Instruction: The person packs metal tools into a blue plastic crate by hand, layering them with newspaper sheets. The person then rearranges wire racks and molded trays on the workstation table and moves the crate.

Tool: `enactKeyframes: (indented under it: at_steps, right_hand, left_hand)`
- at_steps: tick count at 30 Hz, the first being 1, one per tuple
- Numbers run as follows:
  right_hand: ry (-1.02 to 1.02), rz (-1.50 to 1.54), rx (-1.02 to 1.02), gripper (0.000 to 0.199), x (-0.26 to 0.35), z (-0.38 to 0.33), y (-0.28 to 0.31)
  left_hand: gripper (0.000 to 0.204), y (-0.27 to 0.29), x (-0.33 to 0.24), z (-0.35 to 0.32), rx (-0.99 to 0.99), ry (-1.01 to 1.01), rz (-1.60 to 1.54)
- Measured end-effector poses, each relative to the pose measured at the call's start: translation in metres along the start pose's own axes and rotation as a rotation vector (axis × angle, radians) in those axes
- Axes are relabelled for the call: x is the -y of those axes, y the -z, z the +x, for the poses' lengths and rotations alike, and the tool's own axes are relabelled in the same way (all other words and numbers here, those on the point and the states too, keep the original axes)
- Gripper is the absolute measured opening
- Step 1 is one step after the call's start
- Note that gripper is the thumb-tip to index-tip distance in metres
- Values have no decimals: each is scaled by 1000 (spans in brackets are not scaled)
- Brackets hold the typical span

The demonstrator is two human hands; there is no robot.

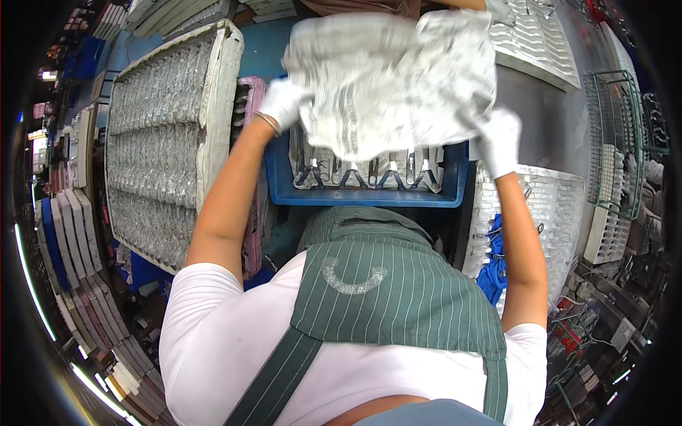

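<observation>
A white cloth (391, 85) with grey smears is stretched between my two hands, blurred by motion. My left hand (284, 104), in a white glove, is closed on the cloth's left edge. The gloved right hand (500, 140) grips its right edge. Below the cloth stands a blue plastic crate (366, 199). In the crate's near part several hand tools that look like pliers (354, 175) lie in a row, with dark spread legs and shiny metal parts, on a greyish lining. The cloth hides the far part of the crate.
To the left leans a large whitish tray (222, 106) with rows of shiny slots, beside a pink-edged tray (251, 245). White slotted racks stand at the far right (540, 42) and near right (561, 206), the latter with a blue cloth (491, 273). A green wire basket (616, 142) is farther right.
</observation>
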State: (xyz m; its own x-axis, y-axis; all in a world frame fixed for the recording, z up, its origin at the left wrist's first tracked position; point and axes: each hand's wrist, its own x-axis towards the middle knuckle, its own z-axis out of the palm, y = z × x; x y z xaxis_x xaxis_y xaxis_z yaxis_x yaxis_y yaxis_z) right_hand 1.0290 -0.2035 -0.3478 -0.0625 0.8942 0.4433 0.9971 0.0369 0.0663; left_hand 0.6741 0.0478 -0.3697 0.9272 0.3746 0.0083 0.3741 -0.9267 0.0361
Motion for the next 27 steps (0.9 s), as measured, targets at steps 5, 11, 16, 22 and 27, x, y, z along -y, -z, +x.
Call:
enactKeyframes:
  at_steps: [5, 11, 16, 22, 27]
  right_hand:
    - [94, 95, 619, 15, 71, -55, -78]
    - [68, 110, 930, 25, 106, -71, -114]
    - [41, 112, 1037, 31, 100, -64, -96]
    - [21, 288, 1045, 32, 91, -90, -84]
    - [-468, 557, 949, 38, 88, -78, -77]
  left_hand:
    - [16, -97, -22, -29, 488, 53, 231]
    - [29, -72, -42, -14, 707, 96, 71]
    - [51, -78, -97, 14, 327, 68, -164]
    - [86, -171, -68, 24, 438, 378, -72]
    - [91, -174, -63, 27, 513, 288, -63]
